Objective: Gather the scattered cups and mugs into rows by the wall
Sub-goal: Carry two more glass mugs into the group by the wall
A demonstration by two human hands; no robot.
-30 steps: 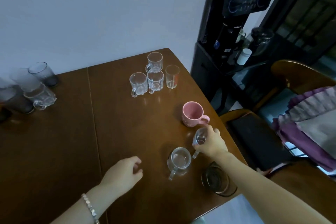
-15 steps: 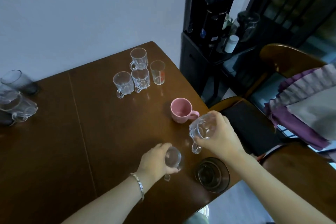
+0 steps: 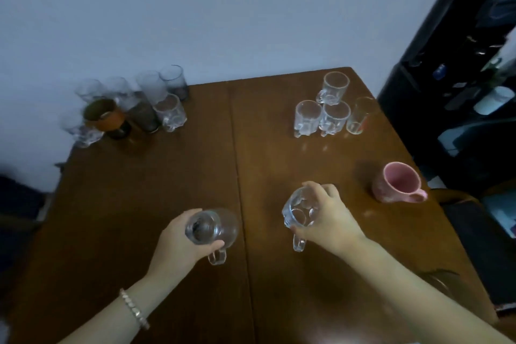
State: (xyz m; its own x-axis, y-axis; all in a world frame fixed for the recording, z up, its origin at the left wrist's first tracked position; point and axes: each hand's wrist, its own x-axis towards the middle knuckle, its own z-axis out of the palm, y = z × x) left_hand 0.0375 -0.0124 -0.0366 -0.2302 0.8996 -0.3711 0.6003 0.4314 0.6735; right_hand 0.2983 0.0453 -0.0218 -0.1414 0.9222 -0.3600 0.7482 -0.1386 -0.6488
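Note:
My left hand (image 3: 178, 246) grips a clear glass mug (image 3: 212, 227), held above the brown table (image 3: 139, 204) with its handle pointing down toward me. My right hand (image 3: 329, 218) grips a second, dimpled glass mug (image 3: 297, 208), also lifted, its handle hanging below my palm. A pink mug (image 3: 398, 183) stands at the right edge. Several clear glasses and mugs (image 3: 329, 112) cluster at the far right by the wall. At the far left by the wall stand several more glasses (image 3: 156, 98), some dark, and an orange-banded cup (image 3: 104, 116).
A black water dispenser (image 3: 460, 78) stands right of the table against the wall. A dark glass bowl (image 3: 438, 278) sits at the table's near right edge, partly behind my right forearm. A chair (image 3: 480, 246) is beside the right edge.
Both hands have closed on glass mugs and lifted them off the table, moving left. My view has swung left, bringing the left cluster of glasses into sight.

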